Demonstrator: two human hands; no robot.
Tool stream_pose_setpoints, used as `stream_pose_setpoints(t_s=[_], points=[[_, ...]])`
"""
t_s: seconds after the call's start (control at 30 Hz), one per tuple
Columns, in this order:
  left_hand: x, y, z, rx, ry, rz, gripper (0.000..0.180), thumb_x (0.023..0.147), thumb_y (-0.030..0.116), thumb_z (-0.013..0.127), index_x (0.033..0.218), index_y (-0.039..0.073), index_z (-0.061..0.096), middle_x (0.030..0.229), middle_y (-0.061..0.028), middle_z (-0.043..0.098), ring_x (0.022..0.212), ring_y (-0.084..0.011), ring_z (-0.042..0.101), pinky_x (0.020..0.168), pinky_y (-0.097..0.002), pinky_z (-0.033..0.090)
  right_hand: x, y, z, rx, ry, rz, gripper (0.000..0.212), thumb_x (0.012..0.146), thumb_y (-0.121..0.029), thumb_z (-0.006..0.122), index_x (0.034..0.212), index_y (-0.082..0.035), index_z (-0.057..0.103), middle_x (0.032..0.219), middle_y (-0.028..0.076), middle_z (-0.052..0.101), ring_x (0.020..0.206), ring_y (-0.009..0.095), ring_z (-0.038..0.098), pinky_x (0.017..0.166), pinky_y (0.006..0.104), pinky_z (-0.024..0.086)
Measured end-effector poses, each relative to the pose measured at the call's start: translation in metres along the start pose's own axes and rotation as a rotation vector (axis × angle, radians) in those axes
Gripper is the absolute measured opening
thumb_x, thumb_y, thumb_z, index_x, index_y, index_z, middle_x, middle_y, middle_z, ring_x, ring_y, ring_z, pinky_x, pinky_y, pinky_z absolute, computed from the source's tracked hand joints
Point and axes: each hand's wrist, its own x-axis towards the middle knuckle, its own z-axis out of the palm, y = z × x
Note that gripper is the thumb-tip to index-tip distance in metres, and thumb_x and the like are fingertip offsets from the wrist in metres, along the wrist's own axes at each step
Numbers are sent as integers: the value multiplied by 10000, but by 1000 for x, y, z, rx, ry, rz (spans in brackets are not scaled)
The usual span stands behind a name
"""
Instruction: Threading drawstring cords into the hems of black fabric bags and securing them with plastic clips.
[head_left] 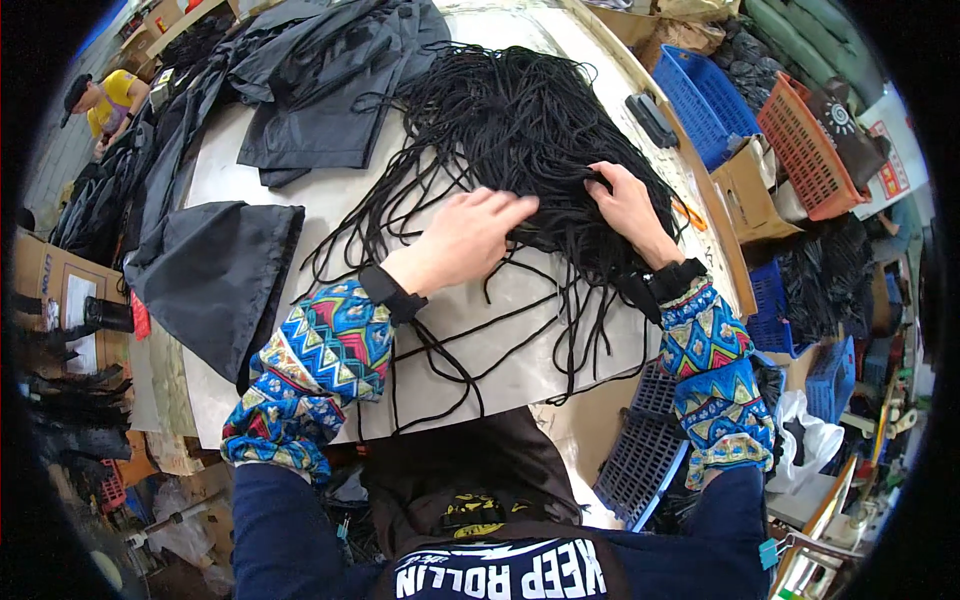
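Note:
A large tangled heap of thin black cords (500, 110) lies on the pale tabletop (450, 385), with loose strands trailing toward the near edge. At the heap's right side, my right hand (632, 208) is closed with thumb and forefinger on some of the cords. My left hand (465, 235) lies over the near left part of the heap, its fingers stretched out to the right and slightly blurred at the tips. I see nothing held in it, though its underside is hidden. Both forearms wear patterned blue sleeve covers.
Dark fabric pieces (330, 90) are piled at the back left, and another dark piece (215, 270) hangs over the left edge. A dark oblong object (652, 120) rests by the wooden right rim. Beyond stand blue (705, 105) and orange (812, 150) crates. A person (108, 105) is at far left.

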Motion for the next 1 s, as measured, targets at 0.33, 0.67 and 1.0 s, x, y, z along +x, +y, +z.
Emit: stream_pose_setpoints(t_s=[0.33,0.67,1.0], points=[[-32,-27,-43,-81,66,-219,202,724,-18,522,900,18,615,935,-66,627,916,-266,538,779,-347,438,-6,-4,-12,242,21,198,342,806,-128,586,1133,-28,586,1118,180,592,1044,349,546,902,367,426],[27,-11,14,119,47,-46,398,652,39,571,1046,71,613,1033,-89,581,1010,-281,516,899,-407,395,-41,-42,0,-337,-51,-457,258,738,-111,659,967,-23,579,1073,114,535,1002,311,502,781,426,462],[34,-53,-49,-725,2,-636,236,879,223,602,947,0,639,803,43,579,768,-43,495,707,-205,393,0,19,-12,365,120,315,259,880,-189,544,1065,-11,578,919,157,657,853,243,638,761,334,479]])
